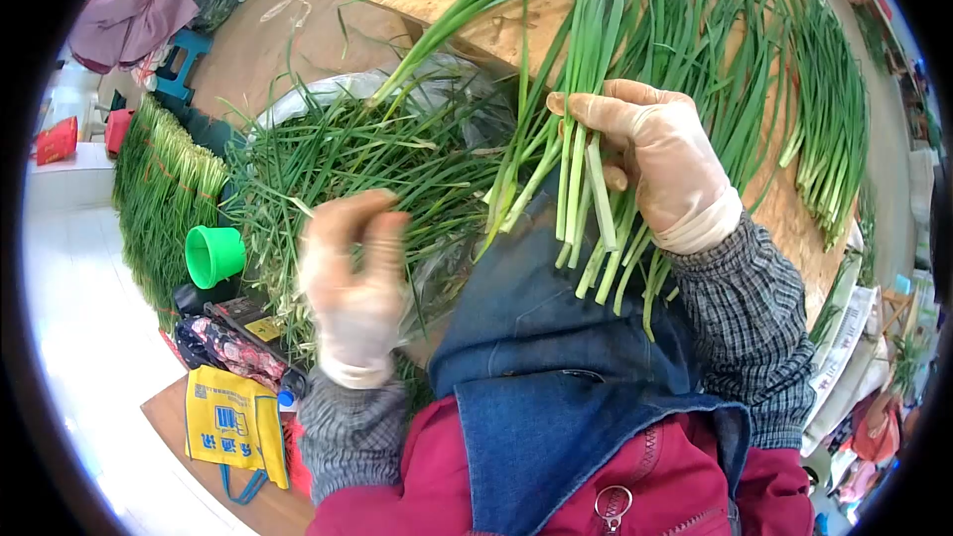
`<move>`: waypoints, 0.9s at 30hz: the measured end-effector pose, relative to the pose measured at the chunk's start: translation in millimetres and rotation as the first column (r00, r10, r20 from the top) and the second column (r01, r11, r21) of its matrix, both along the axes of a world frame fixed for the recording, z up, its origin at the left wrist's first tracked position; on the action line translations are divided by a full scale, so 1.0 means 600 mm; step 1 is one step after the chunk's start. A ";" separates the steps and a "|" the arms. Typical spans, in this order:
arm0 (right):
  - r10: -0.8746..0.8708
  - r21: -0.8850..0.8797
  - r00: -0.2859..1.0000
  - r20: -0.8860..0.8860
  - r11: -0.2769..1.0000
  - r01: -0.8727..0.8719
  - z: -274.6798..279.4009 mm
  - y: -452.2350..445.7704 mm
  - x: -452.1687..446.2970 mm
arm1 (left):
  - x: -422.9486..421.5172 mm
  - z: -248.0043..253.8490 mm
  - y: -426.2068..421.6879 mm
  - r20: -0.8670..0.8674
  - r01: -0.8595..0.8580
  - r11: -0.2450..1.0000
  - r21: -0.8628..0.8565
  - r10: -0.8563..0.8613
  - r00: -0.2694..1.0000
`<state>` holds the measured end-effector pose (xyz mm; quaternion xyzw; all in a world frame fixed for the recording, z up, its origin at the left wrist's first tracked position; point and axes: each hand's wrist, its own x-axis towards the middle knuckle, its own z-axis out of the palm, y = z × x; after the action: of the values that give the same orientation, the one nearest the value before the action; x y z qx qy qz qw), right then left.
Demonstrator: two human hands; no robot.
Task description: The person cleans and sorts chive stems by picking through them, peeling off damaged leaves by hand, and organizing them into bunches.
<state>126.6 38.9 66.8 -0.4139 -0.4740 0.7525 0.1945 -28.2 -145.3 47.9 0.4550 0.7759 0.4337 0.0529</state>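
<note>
My right hand (pixel 650 144), in a thin pale glove, pinches a few stalks of garlic chives (pixel 574 174) between thumb and fingers. Their pale cut ends point down toward my lap, and the green leaves run up onto the wooden board. My left hand (pixel 352 273), gloved too and blurred by motion, hovers by a heap of loose chive leaves and trimmings (pixel 377 154). Its thumb and fingers look apart, with nothing seen between them. The heap lies on a clear plastic bag (pixel 437 84). More chives (pixel 685 40) lie spread beyond my right hand.
A wooden board (pixel 541 15) carries the chives, with a separate bunch (pixel 829 109) at its right edge. To the left stand tied chive bundles (pixel 164 194), a green cup (pixel 213 256) and a yellow bag (pixel 233 427). A teal stool (pixel 181 65) is farther back.
</note>
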 end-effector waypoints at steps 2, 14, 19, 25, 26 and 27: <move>-0.004 0.053 0.998 0.055 0.999 0.001 0.008 -0.009 -0.008 | 0.053 0.034 0.053 0.098 0.221 0.975 -0.005 -0.220 0.971; -0.104 -0.047 0.989 -0.105 0.994 0.099 0.005 -0.012 -0.013 | 0.077 0.016 0.145 0.382 0.415 0.906 -0.082 -0.356 0.853; -0.124 -0.028 0.982 -0.142 0.992 0.121 0.000 -0.008 -0.008 | 0.079 0.005 0.145 0.356 0.314 0.949 0.038 -0.307 0.883; 0.019 0.087 1.000 0.008 0.996 -0.020 0.009 -0.002 0.000 | 0.094 0.006 0.145 -0.605 0.353 0.935 -0.038 -0.302 0.736; -0.016 0.027 0.999 0.042 1.000 0.015 0.023 -0.006 0.002 | 0.091 0.010 0.142 -0.628 0.352 0.933 -0.078 -0.321 0.709; -0.007 -0.001 1.000 0.030 1.000 0.007 0.026 -0.002 0.008 | 0.085 0.018 0.136 -0.649 0.351 0.929 -0.121 -0.341 0.680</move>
<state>131.2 38.0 82.6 -0.4268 -0.4751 0.7458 0.1896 22.5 -63.5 58.6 0.7168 0.6409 0.2325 -0.1461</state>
